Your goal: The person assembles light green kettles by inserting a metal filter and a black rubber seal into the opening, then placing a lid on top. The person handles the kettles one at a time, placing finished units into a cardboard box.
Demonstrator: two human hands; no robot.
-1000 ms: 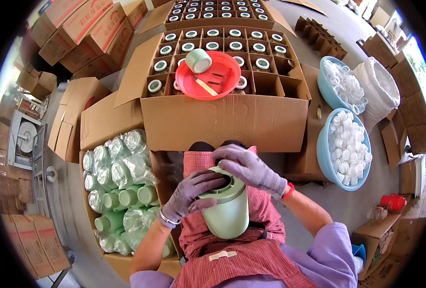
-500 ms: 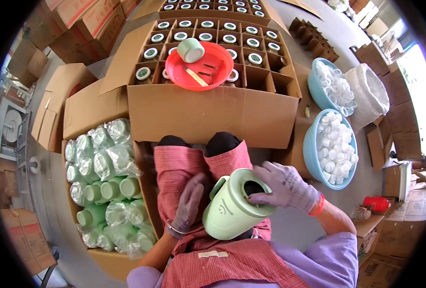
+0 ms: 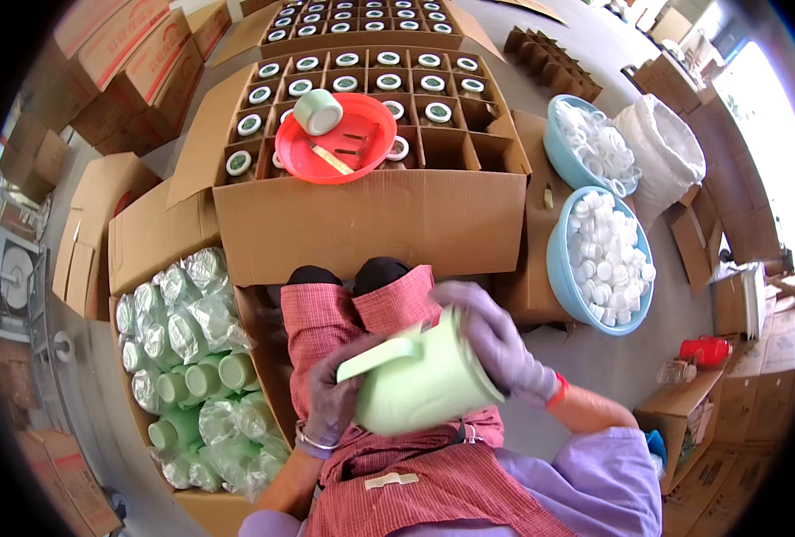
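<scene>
A pale green plastic jug (image 3: 429, 380) with a side handle lies tilted over my lap, its mouth end turned to the right. My gloved right hand (image 3: 496, 345) is closed over that mouth end, blurred by motion, and hides the opening. At the jug's other end my gloved left hand (image 3: 333, 394) grips beside the handle, its fingertips partly hidden behind the jug. Left of my legs, an open carton (image 3: 268, 376) holds several green jugs (image 3: 202, 380), many wrapped in clear plastic.
Ahead stands a divided carton (image 3: 371, 219) of white-lidded containers. On it rests a red basin (image 3: 353, 170) with a green cup (image 3: 318, 113) and small tools. To the right are blue basins of white caps (image 3: 605, 268) and white rings (image 3: 590, 143), beside a white sack (image 3: 662, 152).
The jug has tipped over, its mouth turning right and its handle swinging up. My left hand has come from my thigh onto it. The view has shifted slightly.
</scene>
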